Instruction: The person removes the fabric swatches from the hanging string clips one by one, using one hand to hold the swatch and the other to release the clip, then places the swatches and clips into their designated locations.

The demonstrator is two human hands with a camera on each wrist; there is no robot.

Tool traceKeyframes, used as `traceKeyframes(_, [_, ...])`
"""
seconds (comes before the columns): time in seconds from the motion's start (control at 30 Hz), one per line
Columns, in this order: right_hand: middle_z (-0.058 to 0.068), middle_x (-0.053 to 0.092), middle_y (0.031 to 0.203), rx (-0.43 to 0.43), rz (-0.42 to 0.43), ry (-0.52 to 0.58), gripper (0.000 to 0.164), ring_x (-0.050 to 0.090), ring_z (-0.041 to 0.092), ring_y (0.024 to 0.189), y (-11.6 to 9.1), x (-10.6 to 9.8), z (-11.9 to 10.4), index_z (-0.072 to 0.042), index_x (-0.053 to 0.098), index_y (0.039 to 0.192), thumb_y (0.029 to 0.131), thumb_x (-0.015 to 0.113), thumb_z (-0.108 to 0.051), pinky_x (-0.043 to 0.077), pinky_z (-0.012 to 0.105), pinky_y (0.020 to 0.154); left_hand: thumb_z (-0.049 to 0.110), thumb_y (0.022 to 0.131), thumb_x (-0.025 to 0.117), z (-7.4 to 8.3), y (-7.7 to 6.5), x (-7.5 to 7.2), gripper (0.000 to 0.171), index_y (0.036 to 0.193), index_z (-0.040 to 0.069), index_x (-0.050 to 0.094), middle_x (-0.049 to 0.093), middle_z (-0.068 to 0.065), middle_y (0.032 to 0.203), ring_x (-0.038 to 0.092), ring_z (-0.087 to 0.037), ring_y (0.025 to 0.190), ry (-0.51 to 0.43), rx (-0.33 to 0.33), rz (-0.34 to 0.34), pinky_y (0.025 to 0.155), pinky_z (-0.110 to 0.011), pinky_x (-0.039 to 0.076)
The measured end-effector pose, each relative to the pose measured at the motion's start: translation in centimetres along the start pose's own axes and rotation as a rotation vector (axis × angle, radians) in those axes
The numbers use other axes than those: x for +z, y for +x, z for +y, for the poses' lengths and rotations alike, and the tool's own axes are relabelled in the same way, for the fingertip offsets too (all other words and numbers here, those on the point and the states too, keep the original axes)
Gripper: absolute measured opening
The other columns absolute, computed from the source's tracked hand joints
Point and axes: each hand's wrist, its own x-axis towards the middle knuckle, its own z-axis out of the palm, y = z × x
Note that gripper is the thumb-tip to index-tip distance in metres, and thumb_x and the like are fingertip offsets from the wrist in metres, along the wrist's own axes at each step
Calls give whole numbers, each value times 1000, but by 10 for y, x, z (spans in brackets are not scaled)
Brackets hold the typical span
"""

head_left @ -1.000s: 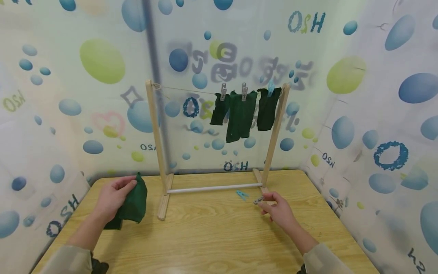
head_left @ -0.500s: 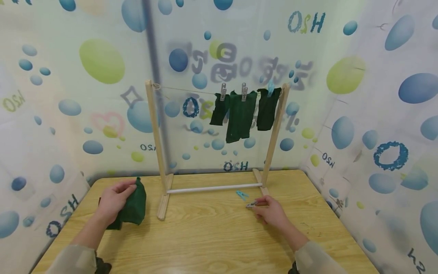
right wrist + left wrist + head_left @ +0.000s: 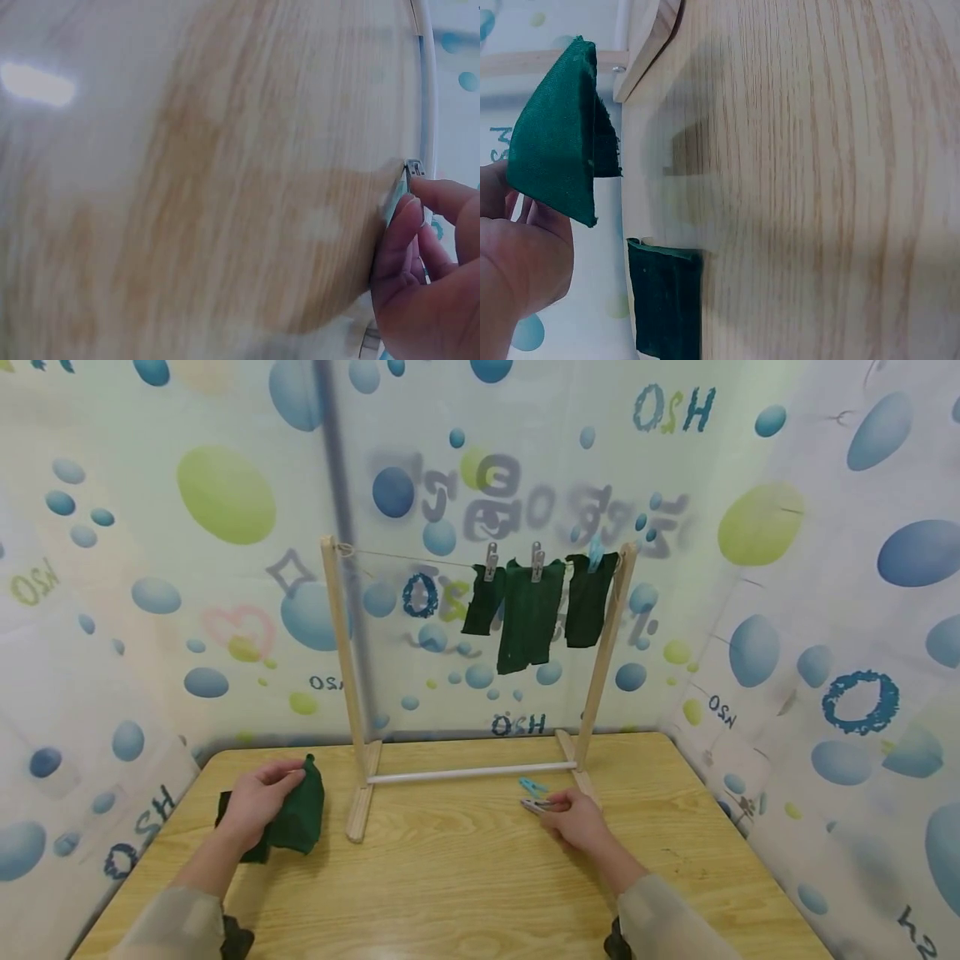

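Observation:
My left hand (image 3: pixel 255 806) pinches a small dark green cloth piece (image 3: pixel 302 814) by its upper edge, lifted over the table's left side. In the left wrist view this cloth (image 3: pixel 555 135) hangs folded, and a second green piece (image 3: pixel 666 300) lies on the table below. My right hand (image 3: pixel 581 822) holds a grey clothespin (image 3: pixel 534 807) between thumb and fingers, low over the table. Just behind it lies a light blue clothespin (image 3: pixel 532 786). On the string (image 3: pixel 412 557) hang three green cloth pieces, the middle one (image 3: pixel 531 618) shaped like trousers, pinned with two grey clothespins and a blue one.
A wooden drying frame stands at the back of the table (image 3: pixel 442 877), with a left post (image 3: pixel 342 652), a right post (image 3: pixel 606 656) and a white bottom rod (image 3: pixel 472 772). Behind hangs a patterned curtain (image 3: pixel 420 443). The string's left half holds no cloth.
My right hand has moved left with the grey clothespin, towards the blue one. My left hand has lowered slightly and shifted a little right with the cloth.

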Motion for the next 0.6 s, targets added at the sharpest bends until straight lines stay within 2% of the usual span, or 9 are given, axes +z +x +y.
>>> traceKeyframes(0.13, [10, 68, 103, 15, -8, 3, 38, 58, 15, 61, 2, 4, 2, -2, 67, 126, 92, 83, -11, 50, 25, 51, 36, 117, 55, 0, 3, 1, 55, 159, 1, 55, 51, -32, 162, 45, -50, 151, -1, -20, -32, 126, -69, 33])
traceKeyframes(0.23, [10, 68, 104, 12, -8, 0, 36, 59, 15, 63, 2, 4, 2, -2, 68, 125, 93, 84, -10, 50, 26, 52, 38, 117, 53, 1, 5, 3, 56, 160, 2, 53, 50, -32, 162, 51, -46, 146, 2, -25, -51, 122, -65, 42])
traceKeyframes(0.37, [10, 69, 103, -4, -15, -13, 35, 60, 16, 65, 1, 3, 2, -3, 70, 124, 93, 85, -11, 51, 26, 53, 38, 118, 51, 0, 7, 3, 56, 160, 0, 50, 51, -32, 159, 68, -29, 122, -34, -13, -105, 98, -44, 62])
traceKeyframes(0.47, [10, 67, 104, -21, -26, -19, 35, 60, 16, 67, -1, 3, 1, -3, 70, 124, 94, 84, -11, 52, 26, 54, 31, 119, 50, -4, 8, 3, 53, 159, -4, 49, 55, -34, 152, 68, -16, 98, -31, -13, -142, 77, -34, 62])
traceKeyframes(0.53, [10, 66, 106, -25, -32, -14, 35, 60, 16, 68, -2, 3, 1, -2, 70, 125, 94, 84, -12, 52, 27, 55, 25, 119, 49, -8, 8, 3, 51, 158, -8, 46, 57, -36, 146, 65, -16, 88, 20, -12, -158, 70, -33, 59])
traceKeyframes(0.6, [11, 65, 108, -25, -37, -11, 36, 61, 17, 71, -3, 2, 2, -2, 70, 126, 94, 84, -12, 52, 27, 56, 21, 117, 51, -11, 8, 3, 51, 156, -12, 45, 58, -38, 142, 65, -22, 86, 107, -6, -157, 70, -35, 59])
